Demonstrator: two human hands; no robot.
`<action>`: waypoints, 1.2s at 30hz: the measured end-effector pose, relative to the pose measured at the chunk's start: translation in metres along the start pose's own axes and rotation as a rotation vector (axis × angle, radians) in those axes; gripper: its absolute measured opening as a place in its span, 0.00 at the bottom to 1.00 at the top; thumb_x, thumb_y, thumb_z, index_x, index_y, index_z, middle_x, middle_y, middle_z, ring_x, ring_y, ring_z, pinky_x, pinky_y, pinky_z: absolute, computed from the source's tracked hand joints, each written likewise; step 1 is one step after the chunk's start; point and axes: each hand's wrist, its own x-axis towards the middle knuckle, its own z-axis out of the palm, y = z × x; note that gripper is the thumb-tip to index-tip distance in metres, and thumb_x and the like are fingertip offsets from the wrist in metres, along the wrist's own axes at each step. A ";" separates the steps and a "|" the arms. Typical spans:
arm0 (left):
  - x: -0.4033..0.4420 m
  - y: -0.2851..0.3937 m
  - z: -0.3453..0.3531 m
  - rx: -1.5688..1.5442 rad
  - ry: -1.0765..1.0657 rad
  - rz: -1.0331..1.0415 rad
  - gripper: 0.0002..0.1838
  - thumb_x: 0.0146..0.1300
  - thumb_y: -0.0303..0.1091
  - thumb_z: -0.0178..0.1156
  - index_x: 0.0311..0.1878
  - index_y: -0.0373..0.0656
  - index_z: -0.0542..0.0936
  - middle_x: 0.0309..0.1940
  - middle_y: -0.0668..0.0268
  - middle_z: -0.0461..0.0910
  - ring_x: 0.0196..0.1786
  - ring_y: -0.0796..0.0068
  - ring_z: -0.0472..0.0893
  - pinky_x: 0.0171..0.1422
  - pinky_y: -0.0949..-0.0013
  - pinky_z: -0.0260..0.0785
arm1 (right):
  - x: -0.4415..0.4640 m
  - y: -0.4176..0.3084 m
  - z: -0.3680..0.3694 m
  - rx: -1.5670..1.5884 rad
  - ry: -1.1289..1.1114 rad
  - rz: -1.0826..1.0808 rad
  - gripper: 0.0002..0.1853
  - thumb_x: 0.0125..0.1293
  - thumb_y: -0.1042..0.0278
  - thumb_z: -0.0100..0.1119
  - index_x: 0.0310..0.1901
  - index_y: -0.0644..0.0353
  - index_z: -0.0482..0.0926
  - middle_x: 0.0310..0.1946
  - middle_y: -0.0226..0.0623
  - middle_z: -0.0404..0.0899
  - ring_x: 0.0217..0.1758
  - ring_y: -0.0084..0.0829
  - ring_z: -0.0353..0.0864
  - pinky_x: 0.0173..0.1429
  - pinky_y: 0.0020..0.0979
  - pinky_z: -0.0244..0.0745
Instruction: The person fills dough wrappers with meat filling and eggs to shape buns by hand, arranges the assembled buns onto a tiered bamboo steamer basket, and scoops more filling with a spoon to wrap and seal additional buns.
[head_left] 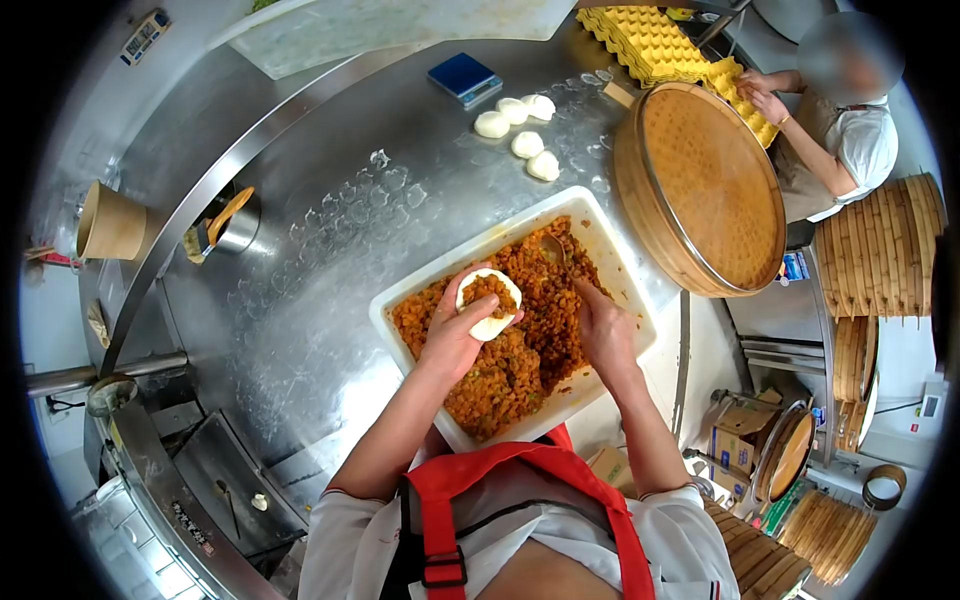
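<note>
My left hand [452, 338] cups a round white dough wrapper [489, 328], its thumb resting on the reddish-brown filling in the middle. Below it stands a white rectangular tub [630, 262] with a large heap of the same chopped filling [505, 375]. Over the right side of the tub, the fingers of my right hand [607, 328] are closed around a metal spoon, whose bowl [553, 248] lies in the filling; most of its handle is hidden. Several pieces of white dough [527, 145] sit on the steel table beyond the tub.
A large round bamboo steamer [712, 190] stands right of the tub. A blue scale [465, 78] and yellow egg trays [645, 45] are at the back. At far right, a co-worker [850, 150] handles a yellow tray. Stacked bamboo steamer pieces [875, 250] stand nearby.
</note>
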 end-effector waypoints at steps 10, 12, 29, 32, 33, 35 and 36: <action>-0.006 0.006 -0.007 0.073 0.079 0.005 0.22 0.64 0.20 0.54 0.60 0.47 0.70 0.54 0.63 0.71 0.53 0.65 0.77 0.56 0.50 0.77 | 0.001 0.019 0.028 0.465 -0.327 0.313 0.16 0.68 0.71 0.46 0.54 0.63 0.77 0.23 0.29 0.74 0.25 0.20 0.71 0.32 0.25 0.69; -0.007 0.007 -0.008 0.073 0.096 0.005 0.22 0.64 0.19 0.54 0.61 0.47 0.70 0.54 0.63 0.71 0.53 0.65 0.77 0.56 0.50 0.77 | -0.002 0.024 0.030 0.503 -0.341 0.327 0.17 0.68 0.71 0.46 0.55 0.62 0.77 0.21 0.22 0.69 0.23 0.15 0.65 0.29 0.22 0.65; -0.016 0.014 -0.005 0.061 0.104 0.023 0.22 0.64 0.19 0.53 0.61 0.46 0.69 0.50 0.63 0.73 0.51 0.66 0.79 0.56 0.50 0.77 | -0.004 -0.003 0.008 0.121 -0.149 0.078 0.15 0.62 0.74 0.52 0.50 0.61 0.79 0.36 0.53 0.81 0.35 0.46 0.82 0.42 0.39 0.77; -0.016 0.015 -0.006 0.062 0.121 0.015 0.23 0.63 0.18 0.53 0.61 0.46 0.69 0.50 0.63 0.73 0.50 0.66 0.79 0.56 0.50 0.77 | 0.000 -0.006 0.014 0.284 -0.243 0.146 0.15 0.65 0.73 0.49 0.52 0.62 0.79 0.32 0.43 0.81 0.30 0.33 0.79 0.38 0.32 0.74; -0.016 0.015 -0.007 0.068 0.124 0.016 0.23 0.63 0.18 0.53 0.61 0.46 0.69 0.50 0.63 0.73 0.50 0.66 0.79 0.56 0.50 0.77 | 0.001 -0.005 0.016 0.332 -0.271 0.168 0.15 0.67 0.73 0.48 0.52 0.62 0.79 0.30 0.37 0.81 0.28 0.27 0.77 0.36 0.29 0.73; -0.015 0.015 -0.009 0.079 0.130 0.018 0.23 0.63 0.18 0.53 0.61 0.46 0.69 0.50 0.62 0.73 0.50 0.66 0.79 0.56 0.50 0.77 | -0.001 0.010 0.026 0.552 -0.336 0.344 0.15 0.68 0.72 0.48 0.54 0.62 0.78 0.26 0.30 0.76 0.25 0.22 0.72 0.31 0.26 0.68; -0.015 0.016 -0.009 0.074 0.127 0.018 0.23 0.63 0.18 0.53 0.61 0.46 0.69 0.50 0.63 0.73 0.50 0.66 0.79 0.57 0.50 0.77 | -0.002 0.017 0.028 0.661 -0.368 0.431 0.15 0.69 0.71 0.48 0.54 0.62 0.78 0.24 0.27 0.73 0.24 0.20 0.69 0.29 0.24 0.66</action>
